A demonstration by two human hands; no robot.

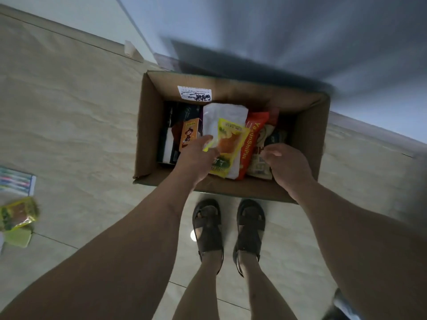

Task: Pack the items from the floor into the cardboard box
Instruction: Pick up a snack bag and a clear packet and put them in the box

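Note:
An open cardboard box (150, 125) stands on the tiled floor in front of my feet. Inside lie an orange carton (190, 132), a dark box (175, 116), an orange-red snack bag (251, 139) and other packets. My left hand (196, 158) holds a yellow snack packet (228, 146) together with a white pouch (221, 118) over the box's middle. My right hand (286, 165) hovers over the box's right side with fingers curled loosely, holding nothing that I can see.
On the floor at the far left lie a yellow-green snack packet (18, 213), a pale green item (18, 237) and a striped pack (16, 183). A wall and a blurred grey surface rise behind the box. My sandalled feet (228, 229) stand just before it.

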